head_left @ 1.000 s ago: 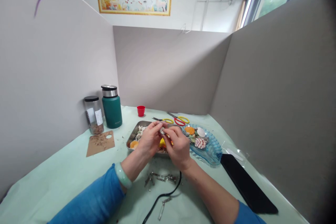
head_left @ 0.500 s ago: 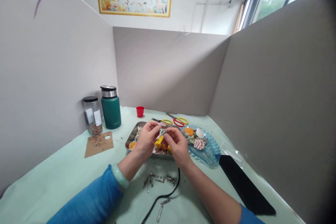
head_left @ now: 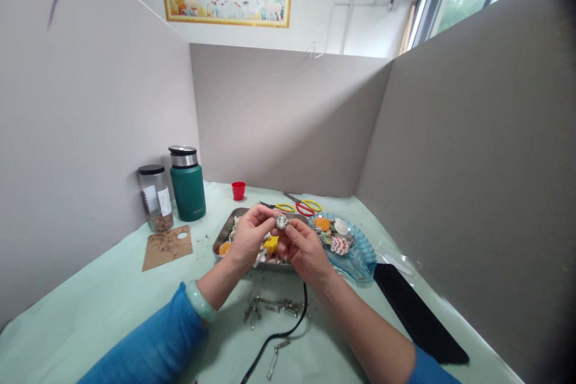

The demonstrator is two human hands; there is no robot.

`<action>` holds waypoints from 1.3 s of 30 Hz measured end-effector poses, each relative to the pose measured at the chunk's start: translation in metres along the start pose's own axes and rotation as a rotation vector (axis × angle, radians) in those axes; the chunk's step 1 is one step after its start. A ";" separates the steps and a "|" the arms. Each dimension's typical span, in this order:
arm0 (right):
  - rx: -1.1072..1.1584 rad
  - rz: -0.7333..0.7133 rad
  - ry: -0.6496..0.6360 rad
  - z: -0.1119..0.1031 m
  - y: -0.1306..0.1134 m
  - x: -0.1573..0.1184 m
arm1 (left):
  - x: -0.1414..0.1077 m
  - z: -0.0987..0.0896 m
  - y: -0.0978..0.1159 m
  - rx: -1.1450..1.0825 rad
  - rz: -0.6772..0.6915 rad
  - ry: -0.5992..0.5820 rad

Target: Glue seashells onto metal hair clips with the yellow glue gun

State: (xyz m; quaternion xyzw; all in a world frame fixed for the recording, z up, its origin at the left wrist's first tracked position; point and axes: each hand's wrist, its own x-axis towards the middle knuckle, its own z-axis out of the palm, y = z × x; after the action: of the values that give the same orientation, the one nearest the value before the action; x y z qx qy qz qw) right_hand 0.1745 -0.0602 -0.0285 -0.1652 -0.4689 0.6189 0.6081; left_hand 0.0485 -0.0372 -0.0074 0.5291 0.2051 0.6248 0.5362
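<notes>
A small round grey-and-white piece (head_left: pixel 281 221) is pinched between the fingertips of both hands. My left hand (head_left: pixel 252 233) grips its left side, and my right hand (head_left: pixel 306 247) holds the right side with thumb and fingers closed. Both are above a metal tray (head_left: pixel 221 234) with shells and a yellow piece (head_left: pixel 271 245) in it, partly hidden by the hands. Right of the tray, a blue scalloped plate (head_left: pixel 362 258) bears an orange shell (head_left: pixel 321 224), a white one and a striped one (head_left: pixel 339 245).
Metal clips (head_left: pixel 279 306) and a black cord (head_left: pixel 274 339) lie in front. Scissors (head_left: pixel 306 207) and a red cup (head_left: pixel 238 191) stand behind the tray. At left are a green bottle (head_left: pixel 188 189), a jar (head_left: pixel 155 198) and a brown card (head_left: pixel 167 248). A black slab (head_left: pixel 418 312) lies right.
The held piece has turned and now shows a round face between the fingertips. Both hands have drawn together around it. The whole view has shifted slightly.
</notes>
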 end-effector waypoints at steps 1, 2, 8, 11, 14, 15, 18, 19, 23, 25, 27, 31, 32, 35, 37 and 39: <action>0.006 0.005 -0.006 0.000 0.000 0.000 | 0.000 0.000 0.000 0.003 0.004 -0.003; 0.010 0.009 -0.009 0.000 0.000 0.000 | 0.000 0.000 0.000 0.005 0.008 -0.008; 0.022 0.017 -0.018 0.001 -0.001 -0.001 | 0.000 -0.002 0.000 0.043 0.036 -0.034; 0.028 0.017 -0.019 0.001 -0.001 -0.002 | 0.000 -0.003 0.000 0.062 0.065 -0.047; 0.040 0.016 -0.021 0.002 -0.001 -0.002 | 0.000 -0.004 0.002 0.081 0.090 -0.055; 0.043 0.017 -0.021 0.002 -0.001 -0.002 | -0.001 -0.004 0.003 0.085 0.098 -0.057; 0.047 0.020 -0.017 0.002 -0.001 -0.002 | -0.002 -0.004 0.004 0.102 0.123 -0.062; 0.047 0.019 -0.016 0.002 -0.001 -0.002 | -0.002 -0.003 0.005 0.106 0.132 -0.064; 0.057 0.022 -0.013 0.003 -0.001 -0.002 | -0.003 -0.003 0.005 0.112 0.155 -0.076; 0.064 0.029 -0.013 0.003 -0.002 -0.002 | -0.002 -0.003 0.005 0.120 0.160 -0.073; 0.064 0.034 -0.012 0.003 -0.002 -0.002 | -0.002 -0.003 0.005 0.131 0.157 -0.069; 0.004 0.020 0.001 -0.001 -0.003 -0.001 | 0.000 -0.005 0.005 0.151 0.109 -0.084; -0.021 0.014 0.010 -0.002 -0.003 -0.001 | 0.000 -0.005 0.005 0.154 0.091 -0.093; -0.088 0.000 0.038 -0.004 -0.006 0.000 | 0.001 -0.007 0.005 0.154 0.059 -0.110; -0.129 -0.019 0.046 -0.006 -0.008 0.001 | 0.002 -0.008 0.006 0.160 0.061 -0.112; -0.213 -0.051 0.044 -0.007 -0.011 0.002 | 0.002 -0.009 0.007 0.182 0.082 -0.108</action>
State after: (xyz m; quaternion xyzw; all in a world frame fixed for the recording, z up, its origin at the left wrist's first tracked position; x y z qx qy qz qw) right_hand 0.1860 -0.0576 -0.0224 -0.2304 -0.5224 0.5461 0.6130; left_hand 0.0377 -0.0353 -0.0034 0.6165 0.2101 0.5957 0.4701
